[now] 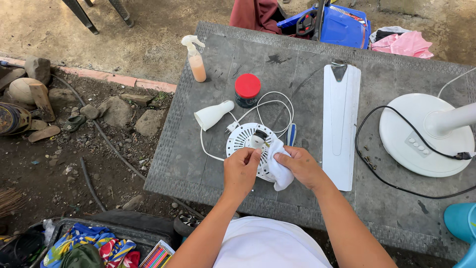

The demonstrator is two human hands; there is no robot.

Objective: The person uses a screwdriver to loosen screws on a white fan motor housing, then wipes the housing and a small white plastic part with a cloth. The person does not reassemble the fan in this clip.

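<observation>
A round white slotted fan housing (243,139) lies on the grey table (297,69) in front of me, with a white cord (270,101) looping away from it. My left hand (240,171) rests on the housing's near edge, fingers pinched. My right hand (301,166) grips a white cloth (279,168) pressed against the housing's right side. A white cone-shaped cover (212,114) lies just left of the housing. A blue-handled tool (291,133) pokes out beside the cloth.
A red-lidded dark jar (247,90) and a spray bottle (196,58) stand further back. A long white blade (340,124) lies to the right, then a white fan base (421,134) with a black cord (377,168) and small screws (369,159). Rocks and dirt lie left of the table.
</observation>
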